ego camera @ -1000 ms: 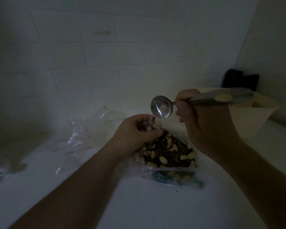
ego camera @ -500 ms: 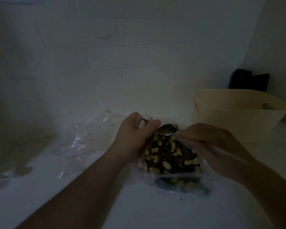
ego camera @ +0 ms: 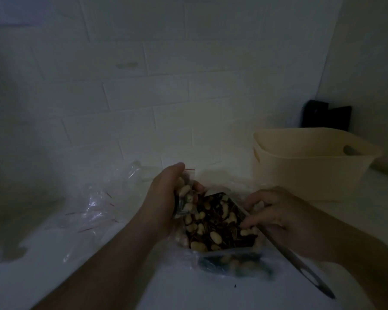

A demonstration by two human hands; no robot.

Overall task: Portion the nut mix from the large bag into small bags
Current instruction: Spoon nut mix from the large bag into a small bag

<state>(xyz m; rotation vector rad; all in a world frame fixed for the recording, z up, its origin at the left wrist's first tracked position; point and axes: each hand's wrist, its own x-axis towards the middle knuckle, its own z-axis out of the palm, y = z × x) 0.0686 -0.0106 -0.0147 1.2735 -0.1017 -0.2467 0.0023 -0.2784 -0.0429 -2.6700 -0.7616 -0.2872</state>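
- We hold the small bag (ego camera: 185, 193) upright in our left hand (ego camera: 164, 198), fingers curled round it; nuts already show through its side, and its red-striped mouth sits just above our thumb.
- Our right hand (ego camera: 276, 218) grips the spoon (ego camera: 296, 260), fingers wrapped on the handle; its bowl is buried in the nut mix (ego camera: 217, 222), so we cannot see how full it is.
- The large bag (ego camera: 224, 249) lies open on the white counter (ego camera: 99, 276), touching the small bag's lower edge.
- To scoop well, we judge it best to push the bowl under the mix and lift it level, so nothing rolls off.
- We should keep the small bag's mouth spread and close over the large bag, so strays fall back in.
- Spare clear bags (ego camera: 99, 202) lie to the left; a cream tub (ego camera: 311, 164) stands to the right.
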